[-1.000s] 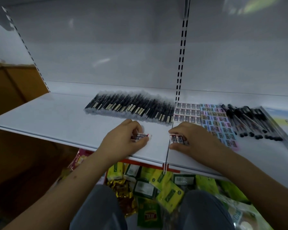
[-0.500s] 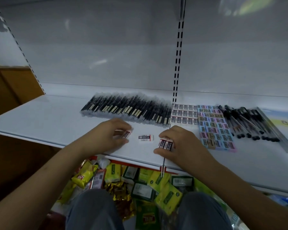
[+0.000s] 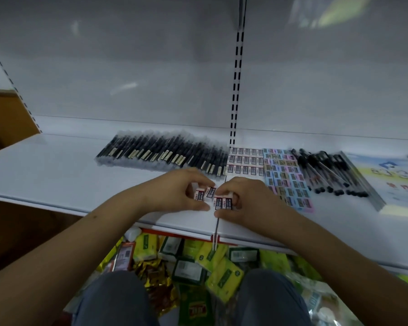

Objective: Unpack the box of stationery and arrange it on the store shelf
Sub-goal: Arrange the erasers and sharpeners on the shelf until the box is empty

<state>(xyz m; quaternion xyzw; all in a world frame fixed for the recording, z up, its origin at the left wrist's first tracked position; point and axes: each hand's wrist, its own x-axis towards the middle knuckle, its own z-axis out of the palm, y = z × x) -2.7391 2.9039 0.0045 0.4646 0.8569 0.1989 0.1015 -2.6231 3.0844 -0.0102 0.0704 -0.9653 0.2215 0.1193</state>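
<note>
Open shelf to my left, stock crowding ahead and right

Left of my left hand [image 3: 177, 191] the shelf [image 3: 45, 175] lies bare; just beyond my hands a row of pens [image 3: 165, 154] and erasers [image 3: 245, 161] blocks the way, sticker sheets [image 3: 287, 177] beside my right hand [image 3: 247, 201].

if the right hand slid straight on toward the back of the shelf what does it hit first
Probably the white erasers laid in rows just behind the right hand; the gap between looks bare, though depth is hard to judge.

I face a pale grey back panel [image 3: 151, 74] split by a slotted black-and-white upright [image 3: 236, 90]. At my left stands a brown wooden side [image 3: 3, 114]. A soft light glare [image 3: 335, 12] sits top right.
</note>
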